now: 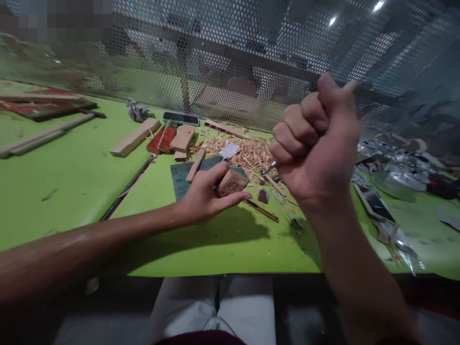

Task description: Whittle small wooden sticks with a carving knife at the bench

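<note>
Low over the green table, my left hand (206,196) is closed around a small carved wooden block (232,183), its thumb along the near side. My right hand (316,139) is raised higher to the right, its fingers curled round a thin tool. The tool's pale end (351,86) sticks out by the thumb, and its metal tip (270,167) shows below the little finger. Beneath the block lies a dark green mat (179,178). A pencil (261,211) rests on the table just right of my left hand.
Wood shavings (251,155) are heaped behind the hands, near a perforated metal screen (223,62). A wooden bar (135,137), a red block (161,140) and a phone (180,119) lie at the back. Plastic packaging (398,172) and another phone (375,203) are at the right.
</note>
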`<act>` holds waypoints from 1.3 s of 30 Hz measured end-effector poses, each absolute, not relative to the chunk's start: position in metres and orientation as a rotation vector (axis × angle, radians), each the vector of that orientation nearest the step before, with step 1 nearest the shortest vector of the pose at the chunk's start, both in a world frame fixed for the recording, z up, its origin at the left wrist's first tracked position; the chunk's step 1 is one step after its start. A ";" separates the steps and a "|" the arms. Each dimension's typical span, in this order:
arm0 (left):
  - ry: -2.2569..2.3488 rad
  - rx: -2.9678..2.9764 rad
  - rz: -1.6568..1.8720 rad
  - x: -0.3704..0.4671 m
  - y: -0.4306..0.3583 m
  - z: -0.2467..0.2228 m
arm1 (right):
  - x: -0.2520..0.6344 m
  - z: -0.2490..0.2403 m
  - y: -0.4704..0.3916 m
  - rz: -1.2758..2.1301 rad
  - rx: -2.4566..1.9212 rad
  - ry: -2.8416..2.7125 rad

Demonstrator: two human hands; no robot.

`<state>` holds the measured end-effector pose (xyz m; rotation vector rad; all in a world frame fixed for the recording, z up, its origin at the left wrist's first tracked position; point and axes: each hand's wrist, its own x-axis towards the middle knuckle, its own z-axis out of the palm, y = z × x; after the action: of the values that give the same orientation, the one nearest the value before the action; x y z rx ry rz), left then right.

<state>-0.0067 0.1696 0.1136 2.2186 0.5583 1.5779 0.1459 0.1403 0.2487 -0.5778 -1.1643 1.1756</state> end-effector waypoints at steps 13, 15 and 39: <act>0.489 2.175 1.597 -0.007 0.171 0.115 | 0.124 0.230 0.142 1.201 -0.581 -1.035; 0.496 2.165 1.572 -0.007 0.172 0.115 | 0.123 0.230 0.143 1.192 -0.577 -1.016; 0.447 2.113 1.453 -0.012 0.176 0.119 | 0.118 0.226 0.152 1.243 -0.618 -0.806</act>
<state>-0.0116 0.1758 0.1187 2.1126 0.4467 1.4531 0.1180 0.1518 0.2255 -0.6176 -0.8056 1.2432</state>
